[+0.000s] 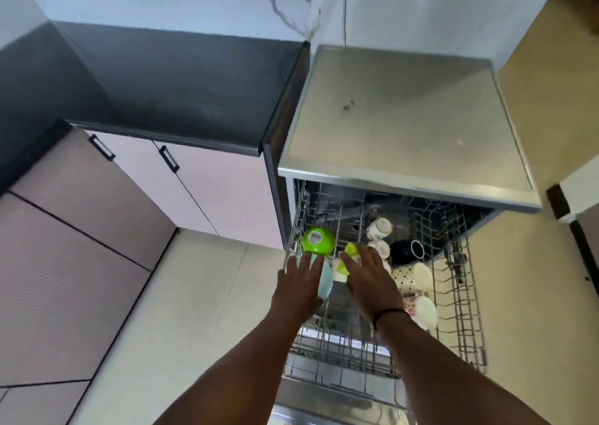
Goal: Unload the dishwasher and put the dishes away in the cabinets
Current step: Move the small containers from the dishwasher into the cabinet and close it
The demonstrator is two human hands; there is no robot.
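Head view, looking down on the pulled-out grey wire dishwasher rack (460,298), the landmark for all positions below. Far left of the rack: pale pink cabinet doors (136,191) with black bar handles, under a dark grey desk (181,91). Above the rack: the flat brushed-steel top of the dishwasher (405,123). At the rack's left rear corner: a bright green round plastic bowl (318,241), upturned, with a white label on its base. Just in front of that bowl: the left hand (299,290), fingers spread and extended, lying against a pale blue bowl (325,283) set on edge; whether it actually grips the bowl cannot be told. Near the rack's centre: the right hand (371,283), open with fingers spread, a black band at the wrist, reaching over a small yellow-green and white cup (345,264) with nothing enclosed in its grasp. Right of this hand, at the rack's rear: white patterned ceramic cups (379,228) and a glossy black mug (406,251) lying on its side. Further forward on the right: white cups with lattice and red floral patterns (418,295). The rack's right-hand section holds bare tines.
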